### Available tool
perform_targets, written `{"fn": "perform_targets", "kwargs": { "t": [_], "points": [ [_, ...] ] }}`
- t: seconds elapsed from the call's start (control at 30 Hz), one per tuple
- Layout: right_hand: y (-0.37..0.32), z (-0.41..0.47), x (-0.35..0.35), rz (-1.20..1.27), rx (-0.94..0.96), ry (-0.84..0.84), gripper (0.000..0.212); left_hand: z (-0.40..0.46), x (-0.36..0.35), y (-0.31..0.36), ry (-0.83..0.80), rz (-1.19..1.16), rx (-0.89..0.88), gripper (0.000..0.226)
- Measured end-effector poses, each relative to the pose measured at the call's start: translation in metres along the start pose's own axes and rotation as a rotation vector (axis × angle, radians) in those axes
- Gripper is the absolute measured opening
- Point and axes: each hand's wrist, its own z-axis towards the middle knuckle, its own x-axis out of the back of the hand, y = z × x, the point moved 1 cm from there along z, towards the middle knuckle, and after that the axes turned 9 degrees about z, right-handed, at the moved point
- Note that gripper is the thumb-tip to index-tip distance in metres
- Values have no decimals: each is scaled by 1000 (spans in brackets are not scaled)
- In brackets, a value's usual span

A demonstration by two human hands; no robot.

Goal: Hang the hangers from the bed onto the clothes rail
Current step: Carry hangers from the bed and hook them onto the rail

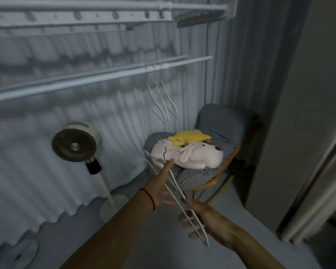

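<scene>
White wire hangers (179,200), a bunch of several, held low in front of the chair (217,171) by both hands, their hooks (164,150) pointing up and away toward the chair seat, their far ends reaching down toward the camera.

Left hand (161,188): nearer the chair, fingers extended along the bunch just below the hooks, fingertips touching the wires; whether the thumb closes round them cannot be told. Red string bracelet (148,198) at the wrist.

Right hand (204,218): further from the chair, fingers curled round the lower part of the bunch, thumb lying on top.

Clothes rail (105,77): white tube, running above and to the left of the chair, in front of a pleated pale curtain (47,152). Three white hangers (163,101) already hang on it, directly above the chair's left edge, close together.

Upper rack (85,10): a second white rail with a perforated bar, higher than the clothes rail, above the chair.

Chair: wooden frame, covered in blue-and-white checked fabric. On its seat, a pink plush animal (192,156) lying on its side; on top of that, a yellow plush toy (188,138).

Standing fan (76,142): white body, dark round face, on a thin pole with a round base (113,208), left of the chair against the curtain.

Pale wall panel (289,113): right of the chair.
</scene>
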Motion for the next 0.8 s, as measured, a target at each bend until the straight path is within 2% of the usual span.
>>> {"fn": "perform_targets", "kwargs": {
  "t": [0.07, 0.1, 0.2, 0.27, 0.33, 0.47, 0.53, 0.67, 0.8],
  "points": [
    [-21, 22, -16, 25, 13, 15, 31, 17, 25, 25, 74, -44, -35, 125],
    [-32, 35, -23, 7, 29, 33, 34, 26, 37, 39, 71, -60, -52, 129],
    [-73, 76, -46, -86, 145, 83, 42, 41, 65, 87, 7, -26, -134, 117],
    [-108, 101, -60, -94, 222, 97, 42, 45, 85, 122, 23, 52, -222, 126],
    [-146, 128, -70, -61, 276, 112, 41, 56, 108, 154, 173, 209, -435, 119],
    [-213, 179, -74, -72, 333, 166, 52, 77, 159, 210, 551, 643, -1062, 68],
    [-240, 197, -75, -91, 360, 175, 50, 88, 181, 237, 656, 858, -1225, 58],
    [-274, 222, -75, -103, 353, 244, 48, 97, 208, 298, 886, 1302, -1340, 63],
    [-281, 244, -72, -99, 330, 282, 48, 109, 223, 332, 983, 1549, -1222, 69]
  ]
}}
